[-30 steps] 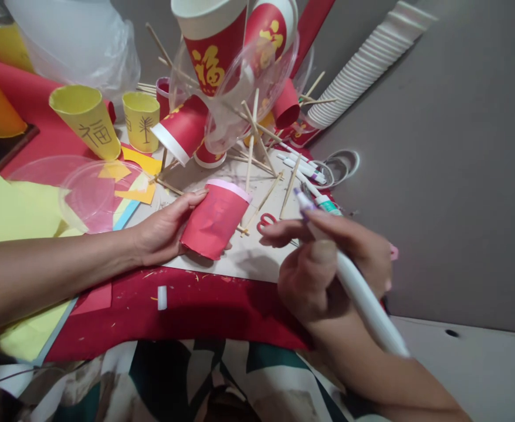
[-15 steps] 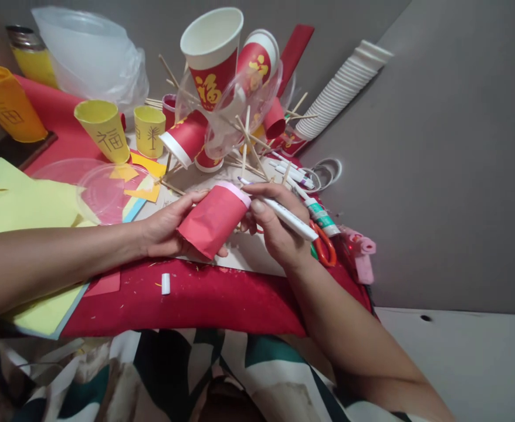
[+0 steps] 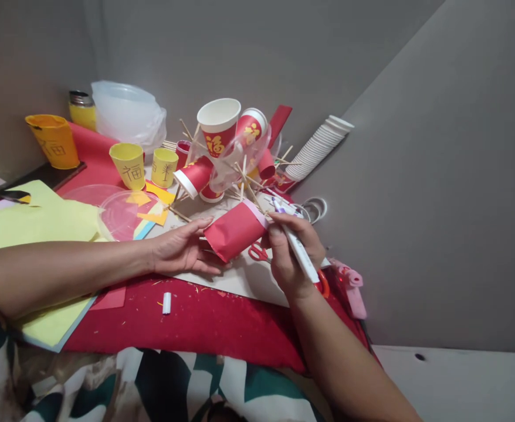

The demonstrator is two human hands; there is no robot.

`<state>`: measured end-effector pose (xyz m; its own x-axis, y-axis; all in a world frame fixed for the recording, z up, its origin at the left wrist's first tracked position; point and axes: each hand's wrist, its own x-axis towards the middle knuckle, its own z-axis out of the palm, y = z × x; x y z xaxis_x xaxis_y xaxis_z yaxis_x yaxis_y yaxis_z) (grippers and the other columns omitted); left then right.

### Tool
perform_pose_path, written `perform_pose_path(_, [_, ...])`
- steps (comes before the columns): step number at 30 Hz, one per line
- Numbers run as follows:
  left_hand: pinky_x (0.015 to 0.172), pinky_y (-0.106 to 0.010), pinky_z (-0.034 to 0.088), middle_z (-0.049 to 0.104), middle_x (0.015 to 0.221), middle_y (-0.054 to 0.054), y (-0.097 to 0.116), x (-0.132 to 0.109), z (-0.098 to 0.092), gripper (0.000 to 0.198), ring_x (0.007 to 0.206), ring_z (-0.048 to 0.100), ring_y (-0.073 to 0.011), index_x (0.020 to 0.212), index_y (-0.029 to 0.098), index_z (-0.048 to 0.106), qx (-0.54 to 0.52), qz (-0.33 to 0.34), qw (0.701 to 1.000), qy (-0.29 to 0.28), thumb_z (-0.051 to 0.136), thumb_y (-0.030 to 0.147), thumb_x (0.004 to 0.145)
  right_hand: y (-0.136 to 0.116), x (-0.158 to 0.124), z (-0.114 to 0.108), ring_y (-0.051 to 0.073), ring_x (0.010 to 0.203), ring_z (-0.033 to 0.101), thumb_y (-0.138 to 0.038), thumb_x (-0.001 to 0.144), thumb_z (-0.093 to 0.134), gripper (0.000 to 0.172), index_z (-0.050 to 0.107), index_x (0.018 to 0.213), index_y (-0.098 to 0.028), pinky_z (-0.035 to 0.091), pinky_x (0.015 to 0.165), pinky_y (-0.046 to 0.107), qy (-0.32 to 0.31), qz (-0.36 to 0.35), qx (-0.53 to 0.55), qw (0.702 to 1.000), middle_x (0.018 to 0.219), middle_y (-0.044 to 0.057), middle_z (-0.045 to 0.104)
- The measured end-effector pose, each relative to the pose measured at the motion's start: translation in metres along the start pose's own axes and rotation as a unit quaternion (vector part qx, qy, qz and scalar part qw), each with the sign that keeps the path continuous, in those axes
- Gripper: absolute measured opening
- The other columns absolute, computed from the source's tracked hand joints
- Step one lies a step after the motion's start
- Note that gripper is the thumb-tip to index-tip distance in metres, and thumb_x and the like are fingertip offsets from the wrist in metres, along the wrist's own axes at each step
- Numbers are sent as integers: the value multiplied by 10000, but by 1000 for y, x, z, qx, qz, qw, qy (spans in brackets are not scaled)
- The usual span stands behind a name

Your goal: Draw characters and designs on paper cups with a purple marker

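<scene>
My left hand [image 3: 187,249] loosely cradles the closed end of a red paper-covered cup [image 3: 235,231], thumb above and fingers stretched beneath it. The cup lies tilted on its side, its pale pink rim turned toward my right hand [image 3: 295,246]. That hand is closed around a white marker [image 3: 301,255] whose purple tip points up and away. Some of its fingers are at the cup's rim, partly hidden. Behind the cup, red-handled scissors [image 3: 260,252] lie on a pale board [image 3: 248,281].
Printed paper cups [image 3: 217,126], thin sticks [image 3: 246,176] and clear plastic lids stand piled behind. A cup stack [image 3: 321,146] leans on the wall. Yellow cups [image 3: 128,167] and yellow paper [image 3: 41,223] are left. A white cap [image 3: 166,303] lies on the red cloth [image 3: 240,328].
The view has tilted up, so the things behind sit lower. My left hand's grip on the cup has loosened, and its fingers are more spread. The marker now stands steeper, its tip away from the rim.
</scene>
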<state>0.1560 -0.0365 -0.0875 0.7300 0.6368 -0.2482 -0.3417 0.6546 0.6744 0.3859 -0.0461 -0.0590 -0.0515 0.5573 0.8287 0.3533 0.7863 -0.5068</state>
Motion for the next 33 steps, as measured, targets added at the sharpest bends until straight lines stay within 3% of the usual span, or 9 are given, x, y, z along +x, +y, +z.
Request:
perform_pose_path(7, [831,-369,603,797,1005,-100,-2,-2,8,632,895,760,-226,1153,139,730,5,24,1000,-5,862,620,764,-8,-3,1,97,505,650,-213,975,690,167,754,1110,-287,550,507,212,-8,-10,48,999,693,-58,680])
perform_pose_path(9, [831,-382,591,792,1078,-99,-1,-4,9,610,918,748,-226,1240,181,714,29,57,998,9,810,619,826,-10,-2,1,104,492,662,-270,990,688,161,738,1142,-272,541,466,216,-8,38,83,996,756,-39,728])
perform_pose_path(12, [825,-349,565,769,1243,-104,-1,-5,10,568,1011,729,-228,1341,258,688,84,127,988,24,717,628,911,-11,1,-2,97,450,651,-380,1006,672,217,700,1185,-261,498,387,212,-15,165,140,976,959,13,795])
perform_pose_path(15, [798,-315,562,787,1139,-95,-2,-3,9,560,954,723,-210,1252,236,734,111,158,980,50,754,649,874,-12,5,-4,82,374,582,-438,1005,664,220,681,1152,-276,424,326,211,-41,229,169,958,974,17,799])
perform_pose_path(18, [751,-290,576,774,955,-45,-5,0,8,548,810,703,-160,1115,220,751,99,172,976,94,891,606,751,-13,7,-7,74,324,491,-432,1014,650,185,675,1130,-291,329,286,223,-61,235,162,957,858,-8,766])
perform_pose_path(21, [775,-259,580,768,958,-28,-5,2,8,555,818,706,-135,1070,218,743,88,183,974,102,950,565,690,-17,6,-9,77,334,419,-442,1016,648,198,689,1122,-280,275,291,237,-82,225,109,965,711,-34,669])
perform_pose_path(23, [798,-251,580,768,986,-25,-4,1,9,554,855,715,-137,1084,221,738,86,186,973,104,962,534,686,-21,7,-11,93,398,451,-424,1011,661,187,704,1103,-267,340,345,244,-98,202,59,973,675,-39,625])
perform_pose_path(27, [681,-202,517,746,955,-6,-1,-3,12,537,765,672,-107,1087,209,728,118,183,967,132,963,493,697,-29,11,-12,125,549,584,-382,967,720,145,692,1028,-253,492,503,260,-106,159,28,981,698,-36,636])
perform_pose_path(33, [731,-248,501,711,961,0,1,-6,16,527,798,632,-129,1064,205,717,200,185,953,129,917,554,724,-23,9,-13,119,524,574,-345,924,759,153,665,1005,-255,473,497,243,-107,172,62,977,639,-64,633])
